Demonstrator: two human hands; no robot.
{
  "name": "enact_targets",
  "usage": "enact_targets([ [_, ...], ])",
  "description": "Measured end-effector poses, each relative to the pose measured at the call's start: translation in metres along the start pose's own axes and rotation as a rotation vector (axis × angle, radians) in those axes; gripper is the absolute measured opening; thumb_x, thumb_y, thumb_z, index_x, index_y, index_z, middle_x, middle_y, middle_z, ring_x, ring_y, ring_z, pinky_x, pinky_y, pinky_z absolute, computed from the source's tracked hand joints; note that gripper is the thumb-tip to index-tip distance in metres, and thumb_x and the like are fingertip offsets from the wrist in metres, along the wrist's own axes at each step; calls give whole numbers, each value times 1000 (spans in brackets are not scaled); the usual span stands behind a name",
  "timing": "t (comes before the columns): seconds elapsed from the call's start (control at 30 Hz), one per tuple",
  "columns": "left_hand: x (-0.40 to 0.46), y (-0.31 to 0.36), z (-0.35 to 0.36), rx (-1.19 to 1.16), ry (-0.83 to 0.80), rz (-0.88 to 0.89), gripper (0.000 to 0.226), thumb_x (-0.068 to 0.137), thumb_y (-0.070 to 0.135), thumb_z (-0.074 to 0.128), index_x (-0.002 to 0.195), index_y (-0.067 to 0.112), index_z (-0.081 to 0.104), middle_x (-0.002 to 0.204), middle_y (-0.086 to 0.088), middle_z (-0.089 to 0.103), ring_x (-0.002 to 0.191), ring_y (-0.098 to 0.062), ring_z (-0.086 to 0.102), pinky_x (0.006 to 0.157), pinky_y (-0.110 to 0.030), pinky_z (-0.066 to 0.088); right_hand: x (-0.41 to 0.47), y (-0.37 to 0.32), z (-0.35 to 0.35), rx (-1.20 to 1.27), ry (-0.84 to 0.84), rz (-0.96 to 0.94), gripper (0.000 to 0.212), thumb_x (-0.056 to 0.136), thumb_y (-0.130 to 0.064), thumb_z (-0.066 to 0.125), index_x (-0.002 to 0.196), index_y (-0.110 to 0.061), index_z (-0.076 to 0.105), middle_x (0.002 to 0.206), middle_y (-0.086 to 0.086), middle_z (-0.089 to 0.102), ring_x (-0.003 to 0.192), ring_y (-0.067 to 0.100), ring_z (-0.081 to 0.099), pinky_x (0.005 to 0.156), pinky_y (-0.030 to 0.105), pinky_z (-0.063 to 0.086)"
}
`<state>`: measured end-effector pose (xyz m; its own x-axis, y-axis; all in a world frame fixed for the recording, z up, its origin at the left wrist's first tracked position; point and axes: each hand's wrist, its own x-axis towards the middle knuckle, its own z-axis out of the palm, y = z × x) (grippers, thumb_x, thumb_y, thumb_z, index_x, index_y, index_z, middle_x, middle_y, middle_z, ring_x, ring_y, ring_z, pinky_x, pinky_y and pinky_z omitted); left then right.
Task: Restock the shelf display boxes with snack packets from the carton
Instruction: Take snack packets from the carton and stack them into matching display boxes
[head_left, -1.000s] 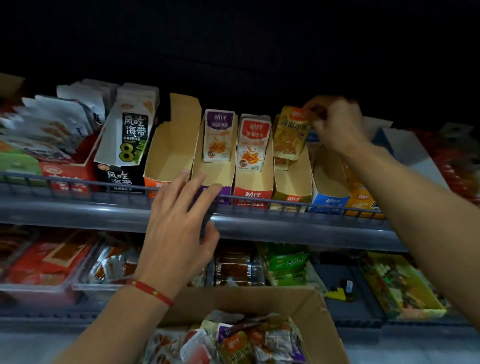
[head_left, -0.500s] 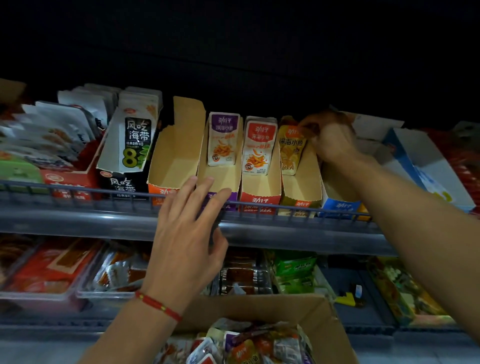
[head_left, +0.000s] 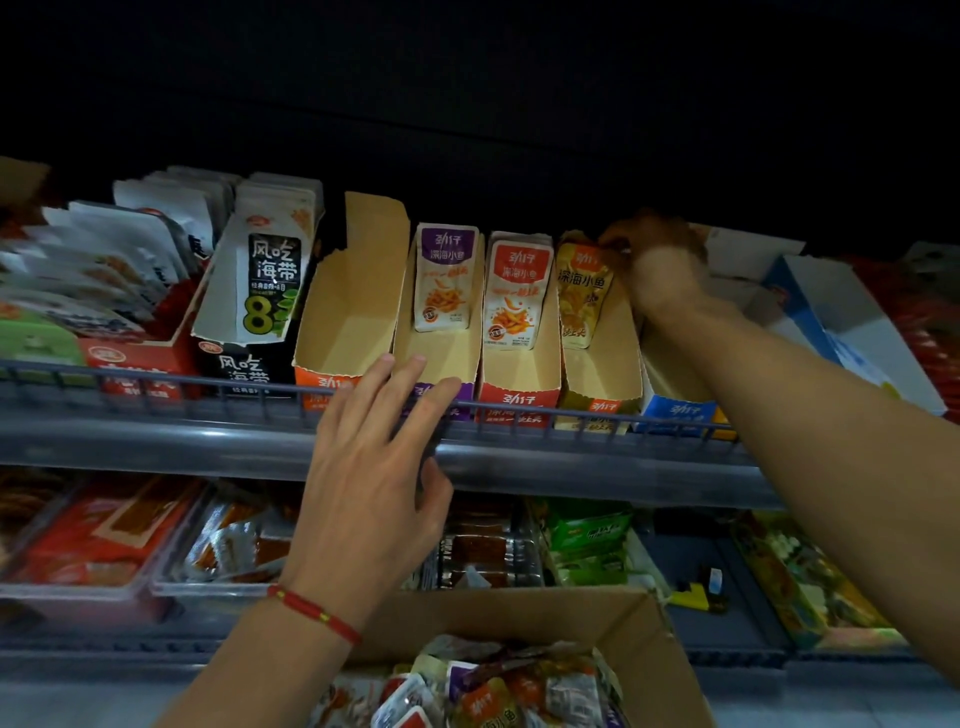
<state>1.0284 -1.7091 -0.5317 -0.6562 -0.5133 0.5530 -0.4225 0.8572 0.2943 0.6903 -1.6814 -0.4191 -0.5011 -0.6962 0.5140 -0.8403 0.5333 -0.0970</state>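
Head view: my right hand (head_left: 655, 265) pinches the yellow packet (head_left: 581, 293) upright in its box (head_left: 597, 387). Left hand (head_left: 371, 488) holds nothing, fingers straight on the shelf rail (head_left: 156, 387), above the carton (head_left: 649, 639).

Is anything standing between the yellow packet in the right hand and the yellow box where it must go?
Nothing visible. The right hand pinches the yellow packet by its top, and it already stands inside the yellow box, whose floor in front of it is bare.

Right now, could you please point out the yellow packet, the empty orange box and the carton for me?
yellow packet (head_left: 581, 293): head view, middle of its front.
empty orange box (head_left: 349, 332): head view, bare inner wall.
carton (head_left: 657, 662): head view, right cardboard wall.
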Motion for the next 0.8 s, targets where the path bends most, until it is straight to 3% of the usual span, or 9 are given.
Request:
enact_targets([
  [0.23, -2, 2, 1, -6, -20, 17, 75, 81, 19, 70, 149, 26, 40, 158, -4, 36, 150, -26, 25, 117, -59, 29, -21, 8, -5, 74, 110, -63, 33, 101, -20, 59, 134, -19, 61, 133, 11, 63, 120, 29, 61, 100, 48, 51],
  [0.43, -10, 5, 1, -23, 5, 29, 71, 81, 16, 69, 147, 23, 44, 157, -4, 39, 151, -26, 25, 119, -57, 27, -35, 10, -15, 26, 129, -66, 30, 100, -23, 59, 129, -20, 63, 122, 6, 67, 112, 23, 64, 92, 45, 55],
  [0.5, -14, 7, 1, -47, 40, 56, 63, 82, 12, 67, 142, 18, 51, 150, -5, 47, 146, -26, 34, 117, -55, 33, -48, 4, -22, 96, 148, -103, 29, 101, -25, 57, 129, -22, 63, 122, 5, 67, 111, 20, 64, 92, 44, 56],
  [0.63, -32, 21, -3, -196, 104, 222, 32, 89, 10, 53, 118, 12, 66, 122, -2, 66, 116, -19, 59, 101, -39, 52, -124, -22, -40, 271, 202, -329, 22, 99, -18, 57, 115, -14, 71, 109, 5, 73, 99, 16, 67, 89, 34, 56],
  [0.7, -44, 28, 0, -255, -23, 265, 33, 89, 18, 47, 115, 15, 68, 118, 2, 66, 110, -15, 62, 97, -31, 53, -177, -31, -38, 330, 115, -436, 21, 96, -19, 56, 105, -14, 74, 100, 2, 74, 92, 15, 68, 84, 31, 56],
  [0.8, -65, 32, 10, -261, -428, 222, 38, 84, 24, 51, 120, 26, 66, 119, 9, 63, 108, -9, 61, 94, -24, 52, -249, -34, -20, 277, -233, -491, 25, 94, -32, 49, 99, -26, 72, 89, -9, 71, 80, 10, 67, 74, 34, 58],
])
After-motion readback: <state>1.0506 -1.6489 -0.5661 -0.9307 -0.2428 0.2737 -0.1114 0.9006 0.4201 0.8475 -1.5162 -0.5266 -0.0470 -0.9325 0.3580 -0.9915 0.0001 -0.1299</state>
